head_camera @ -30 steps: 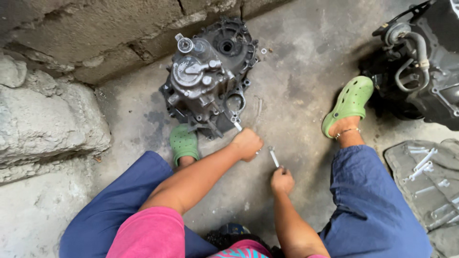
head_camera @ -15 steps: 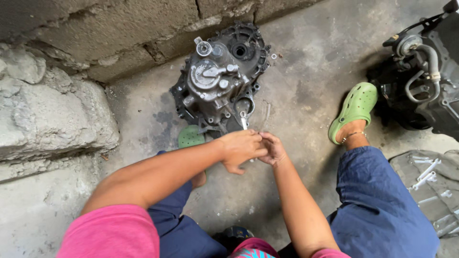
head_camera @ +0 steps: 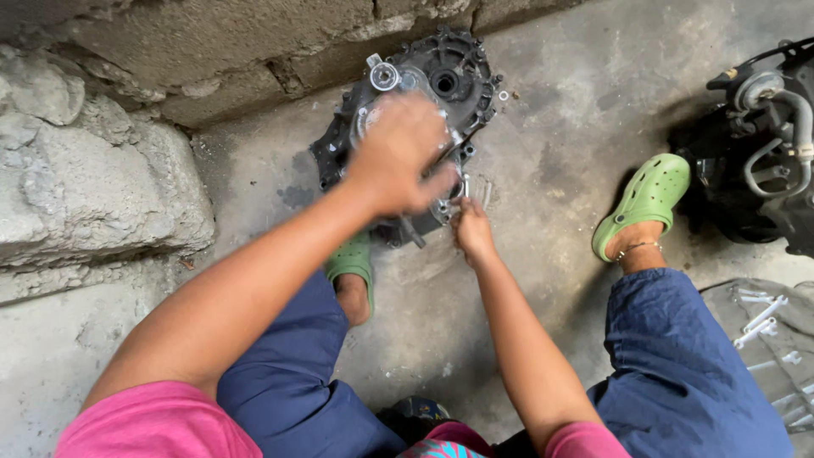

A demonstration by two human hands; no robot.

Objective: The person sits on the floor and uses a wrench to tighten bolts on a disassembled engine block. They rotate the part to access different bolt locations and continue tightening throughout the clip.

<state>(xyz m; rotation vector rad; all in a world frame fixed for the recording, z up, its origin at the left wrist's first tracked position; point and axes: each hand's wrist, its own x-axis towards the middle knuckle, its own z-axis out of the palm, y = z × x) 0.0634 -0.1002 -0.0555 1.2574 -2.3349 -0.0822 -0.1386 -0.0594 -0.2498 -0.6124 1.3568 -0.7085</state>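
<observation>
A dark metal gearbox housing point(head_camera: 449, 76) lies on the concrete floor against the wall. My left hand point(head_camera: 398, 153) is raised over it in a blurred fist, and a thin dark tool shaft point(head_camera: 444, 158) sticks out from its right side. Just below, my right hand point(head_camera: 471, 231) pinches a small silvery metal tool point(head_camera: 465, 190) against the housing's lower right edge. The left hand hides much of the housing's middle. My legs in blue trousers spread to either side, with green clogs point(head_camera: 649, 199) on my feet.
A rough stone block point(head_camera: 93, 187) and a concrete block wall point(head_camera: 220, 51) close off the left and back. Another dark engine assembly with hoses point(head_camera: 763, 144) stands at the right. A grey mat with several wrenches point(head_camera: 763, 326) lies at lower right.
My left hand has lifted from beside the right hand up over the housing and is blurred by motion. My right hand has moved slightly closer to the housing's edge. The camera has leaned in.
</observation>
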